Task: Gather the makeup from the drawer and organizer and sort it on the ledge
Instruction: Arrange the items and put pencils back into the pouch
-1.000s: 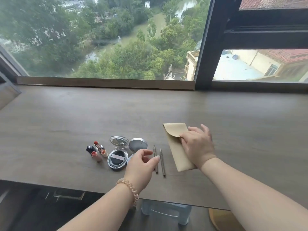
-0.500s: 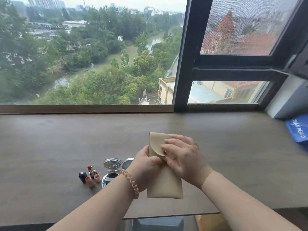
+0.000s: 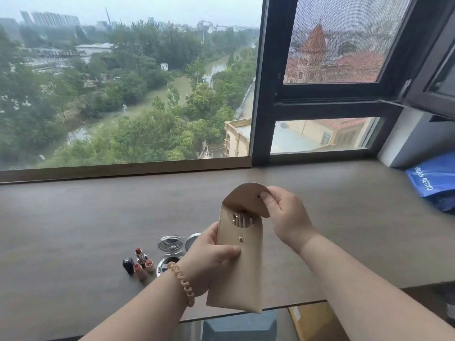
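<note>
A beige snap pouch (image 3: 240,271) is held upright above the wooden ledge (image 3: 86,217). My left hand (image 3: 209,259) grips its body from the left side. My right hand (image 3: 283,210) pinches the flap and holds it lifted, so several slim gold-tipped tools (image 3: 242,219) show in the mouth. On the ledge to the left lie a few lipsticks (image 3: 140,263), one with its red bullet up, beside a black cap (image 3: 128,265). Compacts (image 3: 171,244) with clear and silver lids sit partly behind my left wrist.
A blue plastic bag (image 3: 435,180) lies at the far right of the ledge, under an open window sash (image 3: 430,94). Below the ledge's front edge are a grey stool top (image 3: 238,326) and a cardboard box (image 3: 312,321).
The pouch has been lifted off the ledge, now held upright in my left hand. My right hand has unsnapped and raised the flap. The view tilted upward.
</note>
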